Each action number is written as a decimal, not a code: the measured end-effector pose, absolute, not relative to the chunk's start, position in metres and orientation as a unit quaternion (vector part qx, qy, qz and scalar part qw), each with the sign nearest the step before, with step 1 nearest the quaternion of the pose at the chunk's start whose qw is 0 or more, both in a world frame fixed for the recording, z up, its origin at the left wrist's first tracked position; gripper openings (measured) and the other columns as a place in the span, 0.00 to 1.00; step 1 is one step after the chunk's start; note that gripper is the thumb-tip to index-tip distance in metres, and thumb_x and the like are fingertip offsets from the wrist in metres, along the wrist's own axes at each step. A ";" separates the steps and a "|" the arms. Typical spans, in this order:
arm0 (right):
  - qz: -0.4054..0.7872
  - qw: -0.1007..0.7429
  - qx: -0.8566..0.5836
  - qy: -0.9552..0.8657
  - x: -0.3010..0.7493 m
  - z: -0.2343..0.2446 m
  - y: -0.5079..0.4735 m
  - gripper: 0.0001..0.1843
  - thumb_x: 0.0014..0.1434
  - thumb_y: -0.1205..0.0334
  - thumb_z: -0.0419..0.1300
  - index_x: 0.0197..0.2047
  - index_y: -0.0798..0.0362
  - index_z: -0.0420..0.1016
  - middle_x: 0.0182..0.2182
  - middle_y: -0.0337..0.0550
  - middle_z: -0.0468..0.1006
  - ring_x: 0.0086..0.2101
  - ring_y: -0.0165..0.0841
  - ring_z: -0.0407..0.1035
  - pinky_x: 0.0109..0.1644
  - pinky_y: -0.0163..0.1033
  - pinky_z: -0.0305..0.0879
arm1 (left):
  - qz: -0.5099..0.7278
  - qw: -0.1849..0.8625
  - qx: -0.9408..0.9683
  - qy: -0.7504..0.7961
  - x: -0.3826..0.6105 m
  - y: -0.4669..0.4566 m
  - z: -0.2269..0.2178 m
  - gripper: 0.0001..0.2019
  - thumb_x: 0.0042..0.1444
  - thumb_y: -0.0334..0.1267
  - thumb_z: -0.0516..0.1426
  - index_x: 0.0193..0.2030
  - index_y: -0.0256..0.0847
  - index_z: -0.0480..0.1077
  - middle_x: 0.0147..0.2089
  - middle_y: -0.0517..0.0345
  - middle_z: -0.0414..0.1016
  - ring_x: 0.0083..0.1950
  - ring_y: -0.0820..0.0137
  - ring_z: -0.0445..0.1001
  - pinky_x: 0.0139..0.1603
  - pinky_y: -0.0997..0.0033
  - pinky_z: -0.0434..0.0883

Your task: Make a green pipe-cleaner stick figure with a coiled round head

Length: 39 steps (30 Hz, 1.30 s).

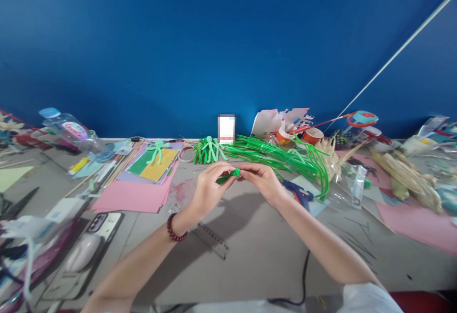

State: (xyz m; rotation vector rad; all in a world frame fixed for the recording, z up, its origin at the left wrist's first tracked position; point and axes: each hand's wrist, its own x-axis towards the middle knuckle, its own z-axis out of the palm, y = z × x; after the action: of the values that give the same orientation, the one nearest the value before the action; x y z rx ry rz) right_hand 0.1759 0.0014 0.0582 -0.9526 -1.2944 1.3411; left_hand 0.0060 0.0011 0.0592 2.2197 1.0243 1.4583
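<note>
A small piece of bright green pipe cleaner (235, 173), bent into a little bunch, is pinched between my two hands above the table. My left hand (212, 189), with a dark red bead bracelet on the wrist, holds its left part between thumb and fingers. The thumb and fingertips of my right hand (264, 183) close on its right end. Just beyond my hands, light green pipe-cleaner figures (211, 148) stand beside darker green ones. A long bundle of green pipe cleaners (282, 158) lies behind and to the right.
A blue glue gun (299, 193) lies right of my right hand. Under my forearms is a clear ruler (210, 240). Pink paper (132, 196) and coloured sheets lie left, near a phone (105, 222) and white mouse (84, 252). Paper cups (312, 136) stand at the back right.
</note>
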 end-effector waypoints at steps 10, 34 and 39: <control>0.538 0.522 -0.408 -0.521 0.178 0.058 0.003 0.12 0.48 0.56 0.66 0.36 0.52 0.79 0.32 0.42 0.79 0.31 0.31 0.73 0.41 0.41 0.70 | 0.436 0.153 0.787 0.409 0.000 0.008 0.058 0.05 0.53 0.38 0.59 0.31 0.39 0.71 0.30 0.57 0.75 0.30 0.71 0.72 0.32 0.72 0.68; 0.442 0.493 -0.412 -0.626 0.185 0.062 0.005 0.10 0.50 0.58 0.64 0.37 0.50 0.79 0.37 0.44 0.79 0.39 0.36 0.73 0.45 0.41 0.69 | 0.425 0.057 0.829 0.358 0.001 0.004 0.055 0.07 0.59 0.34 0.53 0.39 0.40 0.72 0.33 0.55 0.72 0.35 0.70 0.71 0.36 0.71 0.69; 0.481 0.500 -0.392 -0.604 0.182 0.060 0.004 0.15 0.48 0.58 0.66 0.40 0.51 0.76 0.38 0.44 0.77 0.38 0.34 0.72 0.43 0.40 0.70 | 0.415 0.076 0.835 0.354 0.001 0.003 0.059 0.08 0.60 0.34 0.52 0.43 0.40 0.71 0.36 0.53 0.73 0.37 0.69 0.71 0.39 0.68 0.69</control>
State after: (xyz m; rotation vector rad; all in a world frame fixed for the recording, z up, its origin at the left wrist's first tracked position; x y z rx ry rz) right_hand 0.1820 0.0037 0.0596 -0.9478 -1.4616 1.1640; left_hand 0.0013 0.0029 0.0591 2.5034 1.0608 1.2446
